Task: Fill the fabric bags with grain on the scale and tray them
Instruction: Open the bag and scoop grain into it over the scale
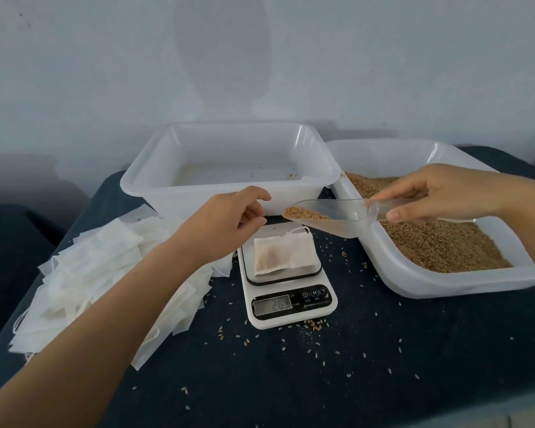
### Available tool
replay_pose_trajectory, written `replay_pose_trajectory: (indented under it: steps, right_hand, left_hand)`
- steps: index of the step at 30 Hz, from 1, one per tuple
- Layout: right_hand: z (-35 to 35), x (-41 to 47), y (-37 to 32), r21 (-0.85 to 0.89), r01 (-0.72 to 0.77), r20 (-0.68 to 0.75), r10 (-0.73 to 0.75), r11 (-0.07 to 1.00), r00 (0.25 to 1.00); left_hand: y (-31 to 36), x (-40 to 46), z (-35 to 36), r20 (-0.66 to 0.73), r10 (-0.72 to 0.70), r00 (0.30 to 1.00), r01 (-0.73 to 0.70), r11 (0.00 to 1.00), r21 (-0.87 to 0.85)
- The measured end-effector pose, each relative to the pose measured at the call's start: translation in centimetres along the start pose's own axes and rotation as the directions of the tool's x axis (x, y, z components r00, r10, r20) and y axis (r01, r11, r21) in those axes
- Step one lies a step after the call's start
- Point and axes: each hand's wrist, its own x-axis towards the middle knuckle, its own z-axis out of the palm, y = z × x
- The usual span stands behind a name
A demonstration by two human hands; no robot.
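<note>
Right hand (439,193) gripping clear scoop (331,210) of grain above the scale (286,285), left hand (229,217) loosely curled, holding nothing, beside it, fabric bag (283,253) lying on the scale, grain tray (439,242) right of it, empty tray (229,168) behind.

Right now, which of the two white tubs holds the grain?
The right tub, beside the scale, is filled with brown grain. The far tub behind the scale holds only a few stray kernels.

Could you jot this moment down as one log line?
left hand: reaching over white scale | right hand: holds clear plastic scoop of grain | small fabric bag: on scale
</note>
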Motion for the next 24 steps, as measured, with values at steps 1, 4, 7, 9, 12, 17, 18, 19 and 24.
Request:
replay_pose_trajectory:
  steps: [1,4,7,9,12,17,18,19,24]
  right_hand:
    - [0.1,0.0,0.1,0.006,-0.001,-0.002,0.001,1.000,1.000]
    - [0.2,0.0,0.2,0.039,-0.012,-0.024,0.013,0.999,1.000]
    - [0.3,-0.2,0.6,0.080,-0.010,-0.051,0.014,0.997,0.999]
    - [0.3,-0.3,1.0,0.106,-0.005,-0.061,0.012,0.994,0.998]
    - [0.4,-0.7,1.5,0.138,-0.009,-0.098,0.023,0.990,0.995]
    - [0.9,-1.4,2.2,0.193,0.017,-0.217,0.026,0.981,0.976]
    - [1.1,-1.6,2.3,0.206,0.014,-0.243,0.037,0.979,0.969]
    - [1.2,-1.7,2.4,0.219,0.007,-0.266,0.053,0.976,0.962]
    - [0.6,-1.5,2.9,0.234,-0.060,-0.387,0.149,0.970,0.910]
  left_hand:
    - [0.0,0.0,0.1,0.002,0.001,1.000,-0.001,1.000,-0.001]
    - [0.0,-0.1,0.3,0.007,0.002,1.000,-0.002,1.000,0.000]
    - [-0.2,-0.2,0.5,0.012,-0.002,1.000,0.001,1.000,0.011]
    - [-0.1,-0.2,0.8,0.025,-0.010,1.000,0.009,1.000,0.025]
    - [0.5,-0.1,1.7,0.068,0.008,0.998,-0.012,0.998,0.054]
    - [2.0,0.9,4.6,0.160,0.064,0.985,-0.080,0.992,0.098]
    - [2.1,1.1,5.1,0.188,0.065,0.980,-0.086,0.990,0.109]
    - [2.2,1.2,5.7,0.218,0.070,0.974,-0.101,0.986,0.132]
    - [2.3,1.1,7.6,0.301,0.177,0.937,-0.268,0.917,0.295]
